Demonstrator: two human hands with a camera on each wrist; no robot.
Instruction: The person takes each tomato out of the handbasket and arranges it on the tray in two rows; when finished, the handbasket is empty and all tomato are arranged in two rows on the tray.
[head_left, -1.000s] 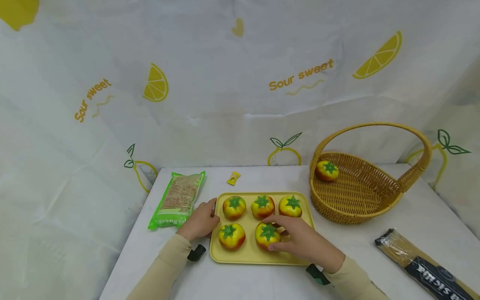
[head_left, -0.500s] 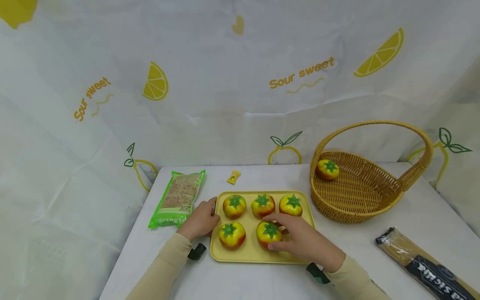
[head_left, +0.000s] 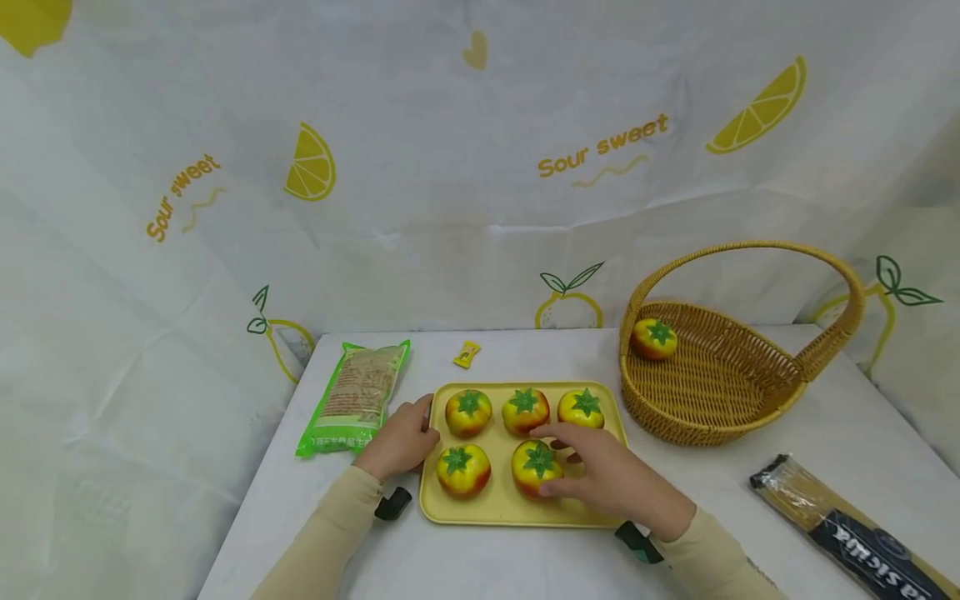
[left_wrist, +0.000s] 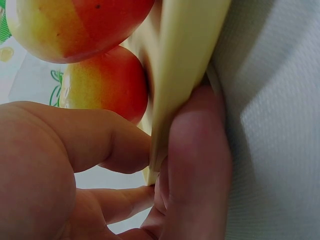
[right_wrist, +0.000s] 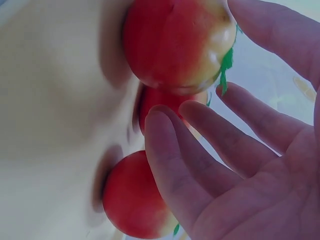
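On a yellow tray (head_left: 480,510) sit several glossy yellow-red tomatoes with green star-shaped tops, three at the back and two in front. My left hand (head_left: 402,442) grips the tray's left edge. In the left wrist view its thumb (left_wrist: 127,145) lies at the rim and a finger (left_wrist: 200,150) reaches beneath. My right hand (head_left: 600,471) is spread loosely around the front right tomato (head_left: 537,468). The right wrist view shows this tomato (right_wrist: 175,42) beside the thumb, with the long fingers (right_wrist: 165,145) extended and a gap between them and the fruit.
A wicker basket (head_left: 697,404) with a tall handle stands at the back right, holding one tomato (head_left: 654,339). A green-edged bag (head_left: 360,392) lies left of the tray, a small yellow candy (head_left: 467,354) behind it. A pasta packet (head_left: 847,525) lies at the right.
My right hand has shifted slightly right, its fingers loosening from around the front right tomato, which moved a little on the tray. My left hand stays on the tray's edge.
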